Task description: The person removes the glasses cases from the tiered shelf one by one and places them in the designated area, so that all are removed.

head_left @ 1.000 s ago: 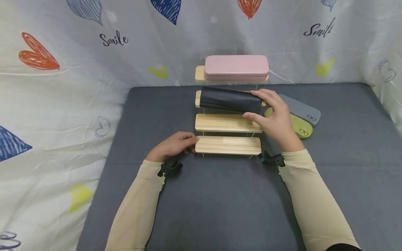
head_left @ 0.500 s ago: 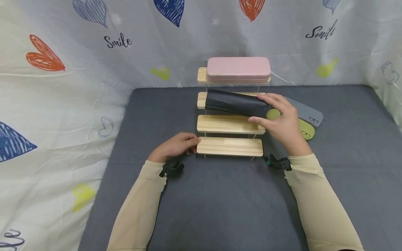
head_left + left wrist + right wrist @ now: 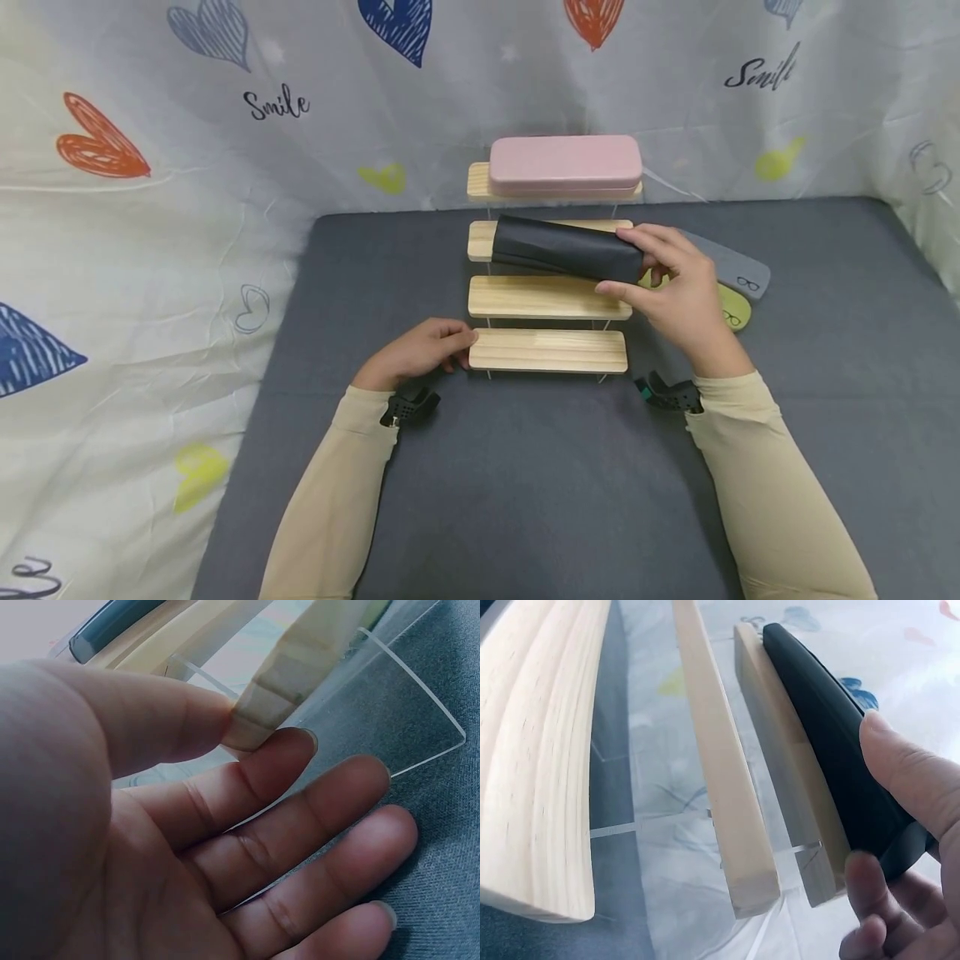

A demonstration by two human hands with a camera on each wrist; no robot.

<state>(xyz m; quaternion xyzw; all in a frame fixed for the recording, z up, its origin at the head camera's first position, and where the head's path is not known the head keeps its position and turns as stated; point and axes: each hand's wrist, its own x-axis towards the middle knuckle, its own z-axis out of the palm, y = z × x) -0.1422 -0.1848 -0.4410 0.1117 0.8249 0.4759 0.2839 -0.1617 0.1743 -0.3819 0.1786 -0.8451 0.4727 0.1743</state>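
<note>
A rack [image 3: 547, 350] with several stepped wooden shelves on clear supports stands mid-table. My left hand [image 3: 420, 354] pinches the left end of its lowest shelf. In the left wrist view, the thumb is above the shelf end [image 3: 292, 667] and the index finger below, with the other fingers extended. A black glasses case [image 3: 566, 248] lies slantwise over the second shelf from the top, its right end sticking out past the shelf. My right hand [image 3: 678, 292] grips that end between thumb and fingers. The right wrist view has the case [image 3: 817, 712] along the shelf's edge.
On the top shelf sits a pink glasses case [image 3: 566, 162]. A grey glasses case [image 3: 727, 258] and a yellow-green one [image 3: 735, 308] lie on the grey tablecloth [image 3: 525, 483] behind the right hand, partly hidden. A patterned curtain [image 3: 450, 108] hangs behind the table.
The black glasses case has shifted to the right along its shelf and tilted slightly, its right end lower in view. My right hand moved right with it. The left hand keeps its hold.
</note>
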